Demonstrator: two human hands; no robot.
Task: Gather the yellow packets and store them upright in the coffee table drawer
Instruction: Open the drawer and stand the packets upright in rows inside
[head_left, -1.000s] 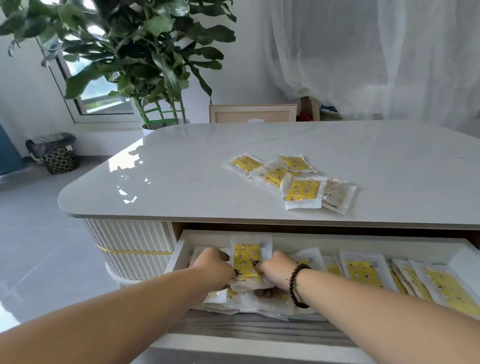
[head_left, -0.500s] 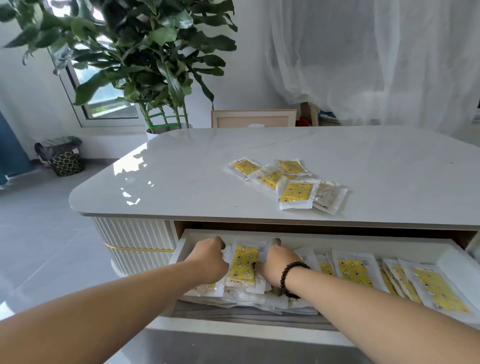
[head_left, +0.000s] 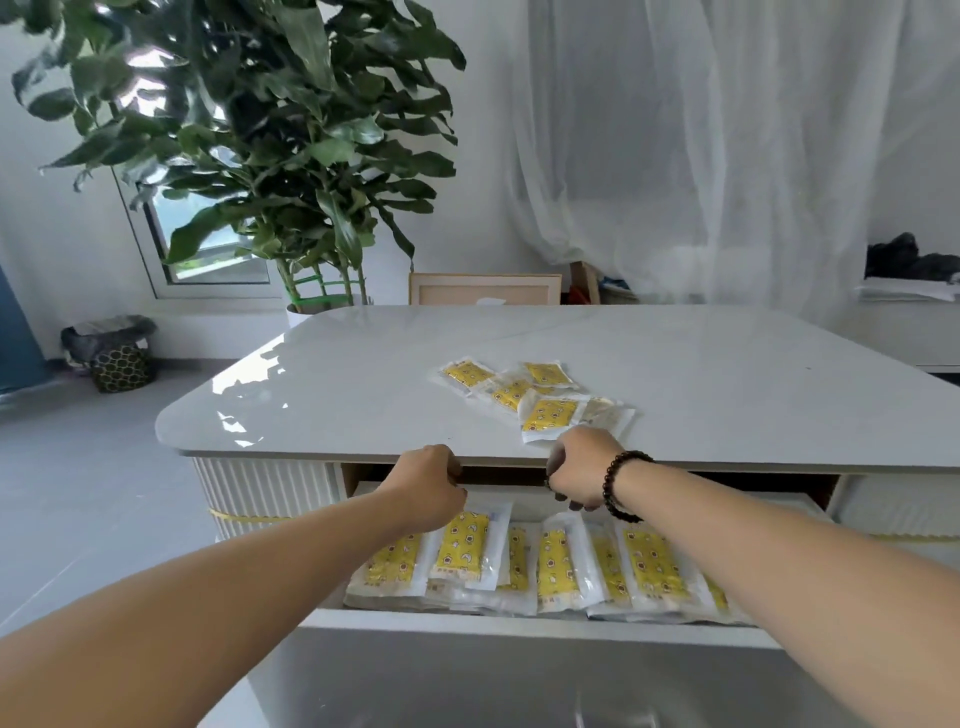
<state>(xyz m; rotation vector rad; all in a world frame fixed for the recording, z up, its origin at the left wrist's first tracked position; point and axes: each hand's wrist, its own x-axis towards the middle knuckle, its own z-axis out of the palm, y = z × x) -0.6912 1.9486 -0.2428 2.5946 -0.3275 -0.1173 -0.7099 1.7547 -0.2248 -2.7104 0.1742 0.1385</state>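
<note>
Several yellow packets (head_left: 549, 414) lie in a loose heap on the white coffee table (head_left: 727, 374), near its front edge. Below, the open drawer (head_left: 519, 626) holds a row of several more yellow packets (head_left: 464, 545), leaning back against each other. My left hand (head_left: 427, 486) hovers over the drawer's back left, just under the table edge, fingers loosely curled and holding nothing. My right hand (head_left: 582, 470), with a bead bracelet on its wrist, is at the table's front edge just below the heap; its fingers hang loosely and it is empty too.
A large potted plant (head_left: 270, 156) stands behind the table's left corner. A wooden frame (head_left: 483, 288) leans at the far side, with white curtains (head_left: 701, 145) behind. A bin (head_left: 117, 353) sits on the floor at left.
Both hands let go of the packet they were setting in the drawer and rose to the table's front edge. The view tilted up and moved closer.
</note>
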